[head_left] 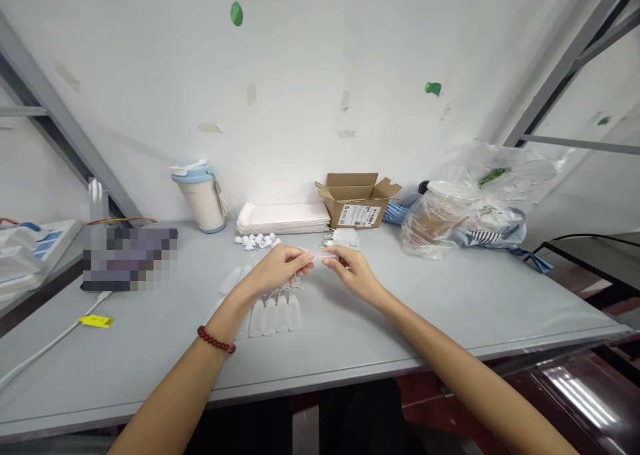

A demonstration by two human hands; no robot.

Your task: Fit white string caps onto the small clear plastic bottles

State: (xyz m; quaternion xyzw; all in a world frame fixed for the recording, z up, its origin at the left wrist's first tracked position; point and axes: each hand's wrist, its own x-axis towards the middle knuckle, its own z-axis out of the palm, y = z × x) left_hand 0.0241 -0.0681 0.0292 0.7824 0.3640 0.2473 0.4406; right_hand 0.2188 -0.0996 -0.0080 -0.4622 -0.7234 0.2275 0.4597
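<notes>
Both hands are brought together above the middle of the table, pinching a small translucent white piece [319,256] between them. My left hand [280,267] grips its left end with thumb and fingers. On the right end, my right hand [354,272] closes thumb against fingers. Exactly what the piece is cannot be made out. Below my left hand lies a row of flat-looking translucent white pieces [270,316] with thin white stems or strings; more are partly hidden by the left arm. Behind the hands sit several small white caps [257,240] and a group of similar translucent pieces [345,236].
Along the wall stand a blue-lidded cup [203,198], a stack of white trays or boxes [285,217] and an open cardboard box [357,205]. Plastic bags [435,222] lie at right. A blurred-out device [127,258] with a white cable [55,342] lies at left.
</notes>
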